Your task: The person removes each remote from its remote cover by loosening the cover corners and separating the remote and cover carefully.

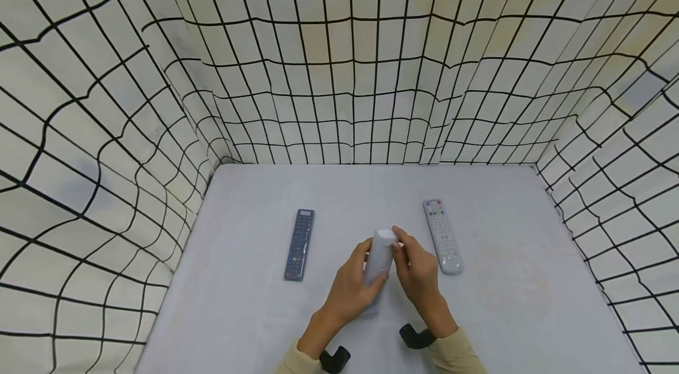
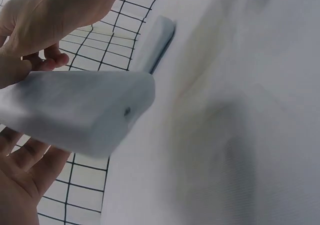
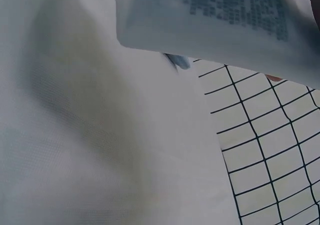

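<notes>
Left hand [image 1: 349, 290] — around white box [image 1: 379, 257]

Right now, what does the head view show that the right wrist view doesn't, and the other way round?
Only the head view: the light sleeves, most of the left grip and the right grip, and, whole, the dark remote and pale remote.

Only the right wrist view: rows of dark marks on the white object, too blurred to read.

Both: that object, the white tabletop, the gridded walls and perhaps a remote, just a sliver in the wrist view.
</notes>
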Demonstrator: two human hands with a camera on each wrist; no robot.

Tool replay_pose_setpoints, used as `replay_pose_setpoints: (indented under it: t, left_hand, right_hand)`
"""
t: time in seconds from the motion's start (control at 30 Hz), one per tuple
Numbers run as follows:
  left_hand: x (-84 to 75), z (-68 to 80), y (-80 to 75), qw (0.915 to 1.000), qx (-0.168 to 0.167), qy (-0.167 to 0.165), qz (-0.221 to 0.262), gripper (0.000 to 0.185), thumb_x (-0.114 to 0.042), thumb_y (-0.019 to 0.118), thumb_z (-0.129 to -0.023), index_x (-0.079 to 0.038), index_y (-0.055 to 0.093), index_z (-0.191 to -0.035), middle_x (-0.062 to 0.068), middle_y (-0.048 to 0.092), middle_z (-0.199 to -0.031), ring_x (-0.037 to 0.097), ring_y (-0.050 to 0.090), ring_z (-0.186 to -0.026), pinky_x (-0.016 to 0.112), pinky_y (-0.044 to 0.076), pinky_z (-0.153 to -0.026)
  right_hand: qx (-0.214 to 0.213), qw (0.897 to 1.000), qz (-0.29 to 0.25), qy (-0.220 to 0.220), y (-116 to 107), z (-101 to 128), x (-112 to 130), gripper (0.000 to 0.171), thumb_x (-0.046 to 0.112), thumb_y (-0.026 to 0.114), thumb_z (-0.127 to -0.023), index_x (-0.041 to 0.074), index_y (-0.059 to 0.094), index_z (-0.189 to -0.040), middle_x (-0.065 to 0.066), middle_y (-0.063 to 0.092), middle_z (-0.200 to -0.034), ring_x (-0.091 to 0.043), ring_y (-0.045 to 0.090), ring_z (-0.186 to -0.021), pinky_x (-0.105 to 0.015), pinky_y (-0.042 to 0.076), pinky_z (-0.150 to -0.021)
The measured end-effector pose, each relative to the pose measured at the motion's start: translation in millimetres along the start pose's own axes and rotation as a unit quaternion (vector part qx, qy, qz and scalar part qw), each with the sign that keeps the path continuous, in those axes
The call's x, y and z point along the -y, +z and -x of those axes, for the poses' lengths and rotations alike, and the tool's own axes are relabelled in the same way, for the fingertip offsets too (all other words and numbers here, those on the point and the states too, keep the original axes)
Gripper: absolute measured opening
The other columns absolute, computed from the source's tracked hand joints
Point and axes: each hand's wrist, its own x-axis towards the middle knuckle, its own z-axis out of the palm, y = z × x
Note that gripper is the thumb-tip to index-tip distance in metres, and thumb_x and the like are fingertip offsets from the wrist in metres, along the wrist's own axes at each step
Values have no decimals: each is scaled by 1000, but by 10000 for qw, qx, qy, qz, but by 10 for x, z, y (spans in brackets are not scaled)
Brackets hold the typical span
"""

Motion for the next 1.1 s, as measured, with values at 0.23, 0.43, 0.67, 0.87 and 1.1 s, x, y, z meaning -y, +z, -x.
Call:
replay_pose_setpoints:
  t: [0.23, 0.43, 0.67, 0.87, 1.1]
  left_hand:
    - [-11, 61, -11, 9965, 420, -463, 561, 72, -18, 78, -94, -8, 40, -154, 6, 62, -137, 15, 64, -105, 23, 58, -76]
    - [19, 61, -43, 9955, 433, -601, 597, 70, -18, 79, -94, -13, 43, -153, 3, 62, -135, 14, 64, -103, 22, 58, -74]
    - [47, 53, -54, 9942, 590, -713, 540, 66, -21, 75, -97, -11, 42, -154, 4, 62, -132, 15, 64, -105, 22, 57, -76]
    - [46, 51, -55, 9908, 706, -910, 715, 64, -21, 73, -98, -12, 42, -153, 3, 61, -132, 16, 64, -106, 22, 56, -77]
    - [32, 61, -41, 9881, 761, -990, 900, 64, -22, 72, -98, -13, 42, -154, 1, 60, -133, 14, 63, -106, 22, 56, -77]
  right_hand:
    - [192, 9996, 178, -93, -3, -7, -35, 32, 16, 52, -111, -8, 69, -122, -12, 71, -81, -12, 54, -52, -23, 47, -47]
    - [484, 9975, 502, -121, 1, -9, -56, 32, 16, 50, -111, -6, 68, -125, -15, 75, -87, -19, 65, -57, -28, 52, -49]
    - [636, 9945, 834, -68, 5, -17, -72, 33, 18, 49, -112, -4, 69, -125, -14, 75, -85, -21, 67, -59, -30, 54, -49]
    - [683, 9930, 958, 28, 11, -6, -86, 32, 18, 50, -111, -3, 71, -122, -14, 76, -88, -24, 72, -65, -33, 57, -52]
    - [577, 9944, 885, 100, 16, 12, -99, 31, 17, 50, -111, -3, 72, -118, -15, 74, -84, -23, 69, -60, -32, 54, -48]
